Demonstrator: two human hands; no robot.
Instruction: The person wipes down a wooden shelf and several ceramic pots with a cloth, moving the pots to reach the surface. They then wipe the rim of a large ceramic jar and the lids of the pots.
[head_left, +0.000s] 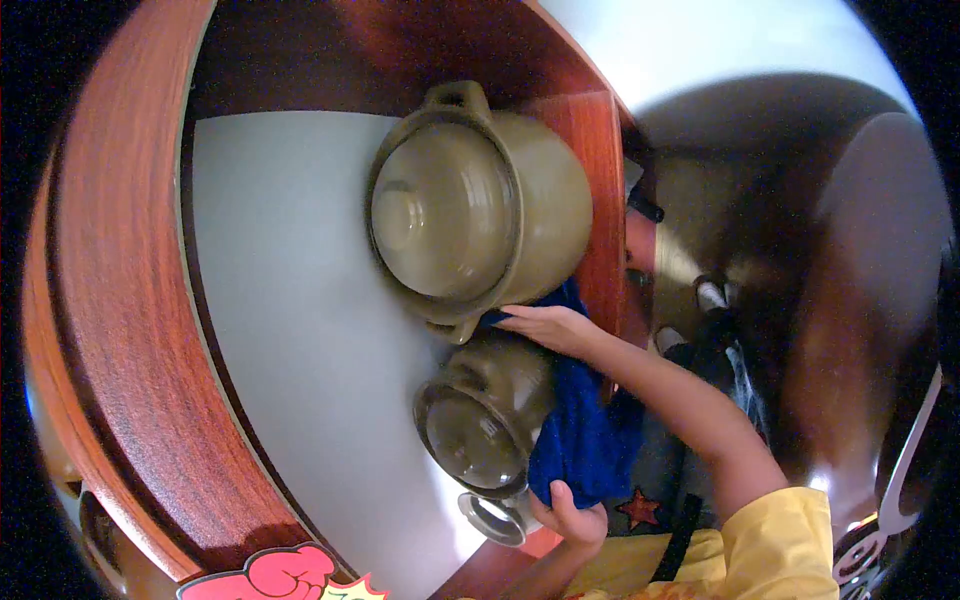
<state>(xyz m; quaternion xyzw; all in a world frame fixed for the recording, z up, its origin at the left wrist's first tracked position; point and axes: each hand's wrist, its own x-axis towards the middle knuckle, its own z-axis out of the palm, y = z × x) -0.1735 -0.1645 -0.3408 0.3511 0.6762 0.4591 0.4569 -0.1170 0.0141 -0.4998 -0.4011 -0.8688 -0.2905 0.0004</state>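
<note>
A blue cloth (590, 430) hangs in front of the smaller lidded pot (510, 365). My right hand (550, 328) has the cloth's far part under its fingers, close to the lower side handle of a large olive-brown lidded pot (550, 190). Gripping the cloth's near end, thumb on top, is my left hand (575, 518), next to the smaller pot's dark see-through lid (470, 440). Part of the smaller pot is hidden behind the cloth.
The view is turned sideways. Both pots stand in a reddish wooden shelf compartment (600, 200) with a pale back panel (290, 260). A small shiny round item (495, 518) sits beside the smaller pot. A red sticker (290, 575) marks the shelf edge.
</note>
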